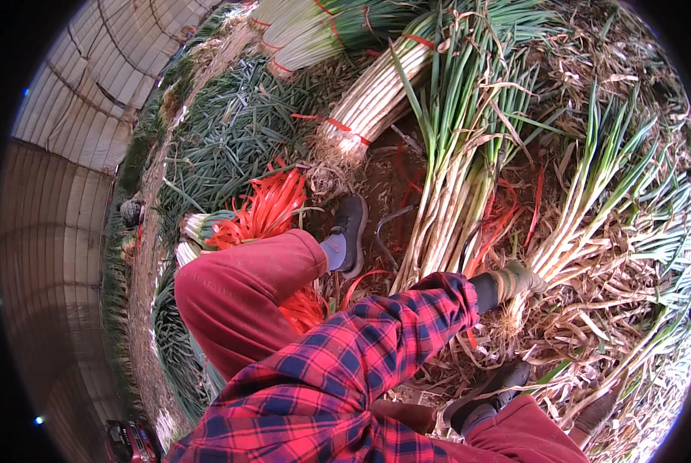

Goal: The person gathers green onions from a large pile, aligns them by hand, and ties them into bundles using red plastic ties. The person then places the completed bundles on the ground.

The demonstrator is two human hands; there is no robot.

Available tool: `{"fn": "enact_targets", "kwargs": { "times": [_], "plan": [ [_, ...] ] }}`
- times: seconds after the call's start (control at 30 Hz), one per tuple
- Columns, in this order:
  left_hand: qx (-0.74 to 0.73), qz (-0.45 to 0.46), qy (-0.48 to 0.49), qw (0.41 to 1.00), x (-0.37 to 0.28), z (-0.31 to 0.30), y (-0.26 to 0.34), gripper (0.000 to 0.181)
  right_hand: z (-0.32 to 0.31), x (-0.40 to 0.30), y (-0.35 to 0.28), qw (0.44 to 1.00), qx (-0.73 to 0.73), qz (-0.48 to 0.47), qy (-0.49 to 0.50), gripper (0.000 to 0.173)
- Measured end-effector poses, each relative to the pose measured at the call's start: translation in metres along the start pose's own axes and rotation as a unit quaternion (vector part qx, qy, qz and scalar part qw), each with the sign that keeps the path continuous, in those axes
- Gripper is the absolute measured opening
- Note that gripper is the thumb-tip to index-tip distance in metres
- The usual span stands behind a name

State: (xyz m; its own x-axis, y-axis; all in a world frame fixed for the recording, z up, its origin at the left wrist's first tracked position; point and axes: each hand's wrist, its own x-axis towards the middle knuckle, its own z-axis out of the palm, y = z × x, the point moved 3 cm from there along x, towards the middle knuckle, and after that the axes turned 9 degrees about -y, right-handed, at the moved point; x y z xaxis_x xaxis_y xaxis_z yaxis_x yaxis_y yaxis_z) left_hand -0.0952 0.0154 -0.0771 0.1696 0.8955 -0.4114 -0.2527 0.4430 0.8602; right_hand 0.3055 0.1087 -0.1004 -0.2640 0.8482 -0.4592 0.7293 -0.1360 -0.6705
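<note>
My left hand [519, 282], in a striped knit glove, reaches across to the right. It grips a small bunch of long green onions [571, 214] just above their roots, with the leaves fanning up and away. Low at the right, my right hand [597, 411] appears small and dark beside a long onion stalk [629, 362]; its fingers are too unclear to tell whether they close on it. Between my legs and the left hand lies a gathered pile of green onions [444, 214], roots towards me, over red ties [499, 217].
A tied onion bundle [374, 92] lies ahead, with more tied bundles [316, 35] behind. Red plastic strips [264, 202] are heaped by my left knee. A bent metal rod [383, 231] stands near my shoe [351, 231]. Dry leaf litter [582, 324] covers the ground at right.
</note>
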Motion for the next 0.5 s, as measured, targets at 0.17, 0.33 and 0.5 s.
{"fn": "enact_targets", "kwargs": {
  "times": [0.17,0.33,0.5],
  "plan": [
    [-0.024,-0.006,-0.002,1.0,0.016,0.006,-0.007,0.03,-0.007,0.0,-0.019,0.997,0.077,0.008,-0.01,0.035],
    [-0.036,-0.032,0.012,0.999,0.018,-0.011,-0.026,0.026,-0.023,0.01,-0.079,0.968,0.247,-0.047,-0.005,0.036],
    [0.057,0.007,-0.018,0.998,0.017,-0.004,0.03,0.03,-0.077,0.007,-0.194,0.854,0.458,-0.247,-0.004,0.038]
  ]
}}
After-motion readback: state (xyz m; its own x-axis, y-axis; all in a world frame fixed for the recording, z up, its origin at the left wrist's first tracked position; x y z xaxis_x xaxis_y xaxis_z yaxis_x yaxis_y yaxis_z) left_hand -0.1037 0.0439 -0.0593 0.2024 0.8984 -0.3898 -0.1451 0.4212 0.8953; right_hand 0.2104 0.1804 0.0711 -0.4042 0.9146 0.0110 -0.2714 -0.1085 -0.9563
